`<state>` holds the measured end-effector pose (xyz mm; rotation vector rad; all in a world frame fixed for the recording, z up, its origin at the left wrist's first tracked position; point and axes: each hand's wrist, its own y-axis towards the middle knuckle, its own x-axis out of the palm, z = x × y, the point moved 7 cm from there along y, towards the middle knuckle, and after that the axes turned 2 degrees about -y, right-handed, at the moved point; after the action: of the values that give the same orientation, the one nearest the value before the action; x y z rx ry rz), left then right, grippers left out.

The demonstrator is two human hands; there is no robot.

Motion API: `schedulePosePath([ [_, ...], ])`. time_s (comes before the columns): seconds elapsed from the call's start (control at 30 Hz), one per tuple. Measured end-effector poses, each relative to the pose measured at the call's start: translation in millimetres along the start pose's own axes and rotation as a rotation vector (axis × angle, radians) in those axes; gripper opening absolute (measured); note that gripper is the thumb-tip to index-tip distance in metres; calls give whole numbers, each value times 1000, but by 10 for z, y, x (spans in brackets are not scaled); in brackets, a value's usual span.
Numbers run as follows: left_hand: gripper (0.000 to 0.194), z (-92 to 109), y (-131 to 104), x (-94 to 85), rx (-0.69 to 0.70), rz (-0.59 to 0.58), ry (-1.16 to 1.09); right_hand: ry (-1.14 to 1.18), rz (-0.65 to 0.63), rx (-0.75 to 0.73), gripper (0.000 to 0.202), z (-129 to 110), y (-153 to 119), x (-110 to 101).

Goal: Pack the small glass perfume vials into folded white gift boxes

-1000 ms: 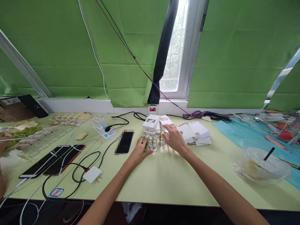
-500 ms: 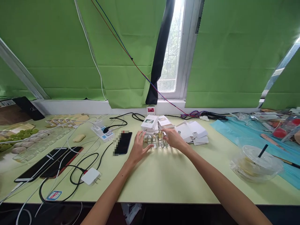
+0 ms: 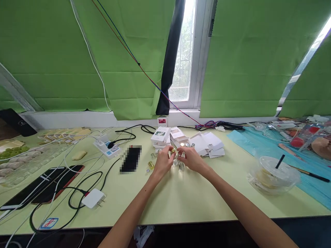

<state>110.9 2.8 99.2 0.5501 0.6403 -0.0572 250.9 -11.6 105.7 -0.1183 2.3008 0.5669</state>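
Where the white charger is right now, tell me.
In the head view, the white charger lies on the left side of the table, near its front edge, just right of the red-edged phone.

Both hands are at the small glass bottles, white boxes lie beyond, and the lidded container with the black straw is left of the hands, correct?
The side is wrong: the head view shows the lidded container right of both left hand and right hand. Small glass bottles and white boxes are as you say.
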Motion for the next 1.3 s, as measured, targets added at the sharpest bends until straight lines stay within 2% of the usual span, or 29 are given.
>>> schedulePosePath([
  [0.13,13,99,-245,9,-8,-4,-26,121,78,31,18,70,-222,1],
  [0.27,14,134,-432,74,-23,81,-37,252,190,73,22,149,-410,66],
  [0.43,20,109,-554,258,-95,123,-245,436,237,86,29,152,-504,284],
  [0.57,23,117,-659,340,-119,233,-256,481,313,144,32,140,-595,442],
  [0.63,22,111,-701,380,-129,253,-251,475,360,181,30,134,-652,488],
  [0.8,19,93,-726,424,-125,237,-238,450,419,221,29,121,-715,509],
  [1.3,19,81,-694,442,-111,214,-220,430,473,247,27,139,-685,471],
])
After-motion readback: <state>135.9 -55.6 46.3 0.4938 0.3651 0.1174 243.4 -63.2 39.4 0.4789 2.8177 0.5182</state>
